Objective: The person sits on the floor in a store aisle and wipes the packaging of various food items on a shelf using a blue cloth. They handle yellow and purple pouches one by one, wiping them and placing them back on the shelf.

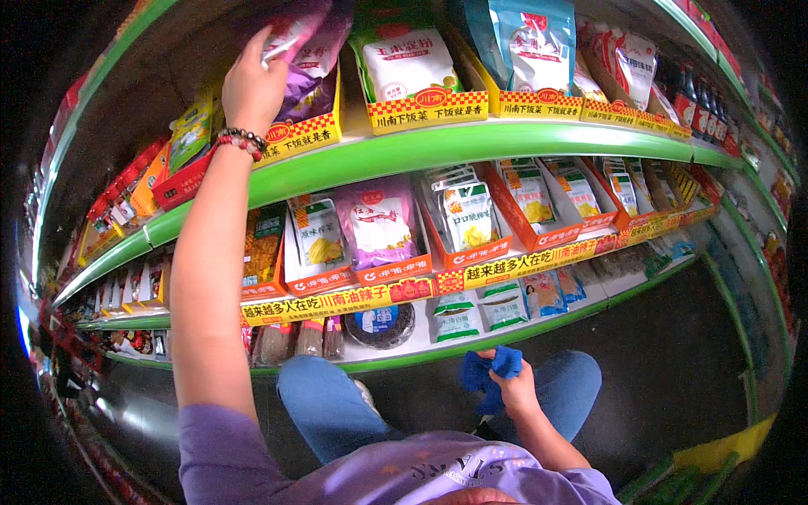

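Observation:
My left hand (pixel 255 79) reaches up to the upper shelf and holds a purple and pink plastic pouch (pixel 303 38) by its edge, over a yellow cardboard display box (pixel 315 136) with more purple pouches. Low in front of my right knee, my right hand (pixel 514 382) grips a crumpled blue cloth (pixel 492 372). On the shelf below, a similar purple pouch (pixel 379 224) stands in an orange-edged display box, beside pouches of pickled vegetable. Just right of my left hand, a green and white pouch (pixel 410 63) fills another yellow box.
Green-edged shelves (pixel 442 148) curve across the view. A teal pouch (pixel 533 47) and dark bottles (pixel 701 104) stand at the upper right. The bottom shelf holds white and green bags (pixel 456 319), a round dark package (pixel 380 325) and bundled dry noodles (pixel 274 341). A yellow-edged green rack (pixel 726 445) is at lower right.

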`<state>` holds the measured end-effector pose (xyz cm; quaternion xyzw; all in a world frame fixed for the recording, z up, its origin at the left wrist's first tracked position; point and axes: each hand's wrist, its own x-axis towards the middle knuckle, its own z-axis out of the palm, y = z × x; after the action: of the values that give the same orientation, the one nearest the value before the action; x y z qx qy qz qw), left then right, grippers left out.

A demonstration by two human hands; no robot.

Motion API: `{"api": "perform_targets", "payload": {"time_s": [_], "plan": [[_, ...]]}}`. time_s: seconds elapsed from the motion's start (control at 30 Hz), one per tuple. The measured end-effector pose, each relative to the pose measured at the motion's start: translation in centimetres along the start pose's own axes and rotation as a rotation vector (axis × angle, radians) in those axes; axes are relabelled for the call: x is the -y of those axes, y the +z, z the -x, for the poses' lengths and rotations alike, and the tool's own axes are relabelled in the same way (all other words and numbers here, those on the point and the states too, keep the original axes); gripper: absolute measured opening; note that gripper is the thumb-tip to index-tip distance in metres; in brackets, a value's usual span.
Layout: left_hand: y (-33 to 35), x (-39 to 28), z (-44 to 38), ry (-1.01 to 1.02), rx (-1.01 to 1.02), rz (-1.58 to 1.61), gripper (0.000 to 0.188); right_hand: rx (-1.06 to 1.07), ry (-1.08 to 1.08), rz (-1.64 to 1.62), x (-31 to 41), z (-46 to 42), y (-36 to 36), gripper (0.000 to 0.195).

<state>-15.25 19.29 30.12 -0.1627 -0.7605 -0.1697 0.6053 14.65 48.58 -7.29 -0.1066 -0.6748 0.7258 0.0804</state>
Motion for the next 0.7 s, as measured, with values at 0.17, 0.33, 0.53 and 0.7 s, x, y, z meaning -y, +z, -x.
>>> {"api": "perform_targets", "payload": {"time_s": [0.17,0.33,0.53,0.7], "plan": [[-5.3,-1.7,0.6,0.476,-0.559,-0.014,0.038,-0.03,-0.002,-0.016,1.3,1.1,-0.9,0.037],[-9.0,-10.5,8.3,0.156,-0.475,0.7,0.036,-0.128,-0.117,-0.291,4.0,0.2,-1.9,0.036],[-8.4,-22.2,26.0,0.207,0.658,0.916,0.059,0.221,-0.272,-0.843,9.0,-1.2,2.2,0.071],[-5.4,-21.7,30.7,-0.059,1.033,1.23,0.078,0.269,-0.235,-0.617,4.4,1.5,3.6,0.087]]}}
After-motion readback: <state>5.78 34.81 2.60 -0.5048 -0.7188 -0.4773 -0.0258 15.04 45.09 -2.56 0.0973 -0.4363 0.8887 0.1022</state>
